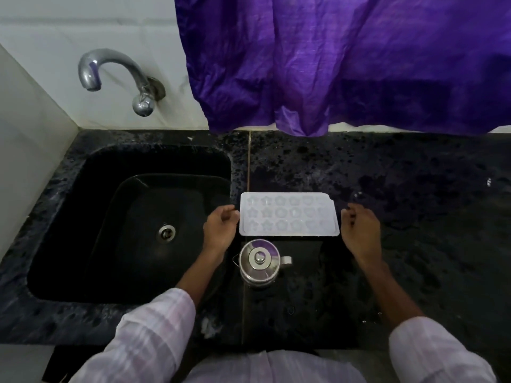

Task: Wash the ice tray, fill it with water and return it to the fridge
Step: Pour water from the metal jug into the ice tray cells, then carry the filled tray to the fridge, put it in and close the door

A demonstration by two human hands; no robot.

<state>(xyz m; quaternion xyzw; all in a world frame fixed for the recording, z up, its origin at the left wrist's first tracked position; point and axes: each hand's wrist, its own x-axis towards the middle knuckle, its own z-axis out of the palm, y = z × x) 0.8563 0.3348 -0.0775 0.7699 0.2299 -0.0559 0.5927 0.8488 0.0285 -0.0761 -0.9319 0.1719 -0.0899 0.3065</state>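
One ice tray (289, 214) with three rows of moulds lies on the tabletop (414, 189), and one lidded steel pot (258, 262) stands at its six o'clock. There are two grips: the left grip (219, 228) at the tray's nine o'clock, the right grip (359, 228) at its three o'clock. There is also one sink (83, 189) with one drain (166, 232), one tap (110, 70) at ten o'clock and one purple curtain (331, 64) at twelve.
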